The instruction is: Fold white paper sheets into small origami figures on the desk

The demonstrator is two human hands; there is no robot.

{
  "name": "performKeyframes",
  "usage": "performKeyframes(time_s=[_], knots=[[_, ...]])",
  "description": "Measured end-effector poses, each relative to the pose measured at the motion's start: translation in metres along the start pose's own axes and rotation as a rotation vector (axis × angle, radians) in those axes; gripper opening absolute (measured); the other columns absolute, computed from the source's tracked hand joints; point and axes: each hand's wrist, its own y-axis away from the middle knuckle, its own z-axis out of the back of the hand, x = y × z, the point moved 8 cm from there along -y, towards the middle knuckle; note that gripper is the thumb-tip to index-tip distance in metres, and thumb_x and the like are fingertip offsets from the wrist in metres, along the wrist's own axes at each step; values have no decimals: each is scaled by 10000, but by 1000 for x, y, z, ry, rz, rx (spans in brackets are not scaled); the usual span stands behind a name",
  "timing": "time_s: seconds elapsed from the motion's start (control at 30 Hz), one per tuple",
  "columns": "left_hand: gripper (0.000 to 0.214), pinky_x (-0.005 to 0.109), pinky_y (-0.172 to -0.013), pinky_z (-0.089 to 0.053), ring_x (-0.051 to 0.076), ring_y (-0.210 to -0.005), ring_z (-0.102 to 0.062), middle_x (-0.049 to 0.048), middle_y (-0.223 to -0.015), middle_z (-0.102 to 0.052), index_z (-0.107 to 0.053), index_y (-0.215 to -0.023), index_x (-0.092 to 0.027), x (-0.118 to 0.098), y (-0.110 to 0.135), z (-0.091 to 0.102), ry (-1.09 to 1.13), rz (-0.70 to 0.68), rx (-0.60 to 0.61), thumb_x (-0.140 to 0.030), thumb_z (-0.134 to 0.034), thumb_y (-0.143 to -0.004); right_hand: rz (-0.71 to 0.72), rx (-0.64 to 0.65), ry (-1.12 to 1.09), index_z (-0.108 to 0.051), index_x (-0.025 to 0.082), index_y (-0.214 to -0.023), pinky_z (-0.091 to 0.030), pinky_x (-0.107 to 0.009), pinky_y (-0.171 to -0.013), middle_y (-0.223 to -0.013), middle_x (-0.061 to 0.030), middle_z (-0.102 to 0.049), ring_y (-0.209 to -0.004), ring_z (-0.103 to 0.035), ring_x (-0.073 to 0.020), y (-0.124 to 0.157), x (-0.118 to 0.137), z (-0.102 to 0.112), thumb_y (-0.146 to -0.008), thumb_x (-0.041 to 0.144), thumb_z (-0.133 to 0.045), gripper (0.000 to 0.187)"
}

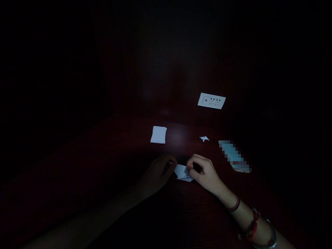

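A partly folded sheet of white paper (182, 171) lies between my two hands, low over the dark red tabletop. My left hand (161, 170), in deep shadow, pinches its left corner between thumb and forefinger. On the other side my right hand (203, 170) has its fingers curled in and closed on the paper's right part; the fingertips cover that edge. Creases and a folded flap show along the near side of the sheet. Bracelets circle my right wrist and forearm.
A stack of white paper squares (158, 135) lies farther back on the table. A small folded paper figure (204, 138) sits to its right. Beyond my right hand is a phone (234, 156), its screen pixelated. A white socket panel (211, 101) is on the back wall.
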Motion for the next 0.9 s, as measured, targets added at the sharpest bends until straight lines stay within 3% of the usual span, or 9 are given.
performKeyframes(time_s=[0.17, 0.43, 0.63, 0.77, 0.9], knots=[[89, 244, -635, -382, 113, -694, -498, -15, -775, -518, -475, -809, -180, 3, 0, -2, 8, 3, -1, -184, -387, -820, 2, 18, -6, -485, 158, -615, -352, -201, -557, -626, 15, -473, -594, -451, -97, 0, -4, -2, -644, 52, -435, 121], [109, 272, -725, -377, 133, -807, -467, 11, -860, -473, -510, -814, -185, -14, 2, -2, -45, -155, -17, -123, -424, -787, 37, 60, 47, -485, 165, -675, -344, -203, -587, -651, 16, -467, -612, -437, -97, 4, 6, -8, -685, 75, -442, 100], [104, 262, -732, -378, 126, -804, -464, 7, -855, -455, -512, -759, -176, 3, -6, 8, -77, -141, -71, -121, -426, -779, 23, 43, 77, -475, 161, -638, -331, -205, -575, -638, 18, -464, -593, -425, -93, 3, 0, -3, -671, 77, -443, 96], [124, 274, -732, -377, 134, -808, -469, 3, -850, -471, -518, -739, -178, 18, -13, 21, -77, -90, -116, -125, -412, -775, -74, -20, -34, -460, 157, -604, -333, -203, -558, -617, 21, -459, -588, -423, -93, -1, -13, 3, -665, 104, -455, 82], [146, 308, -756, -383, 152, -847, -479, 10, -885, -501, -534, -787, -190, 27, -15, 22, 18, 25, -125, -210, -391, -803, -297, -19, -329, -476, 148, -636, -316, -189, -481, -565, 30, -420, -521, -399, -80, -2, -36, 0, -702, 188, -463, 78]])
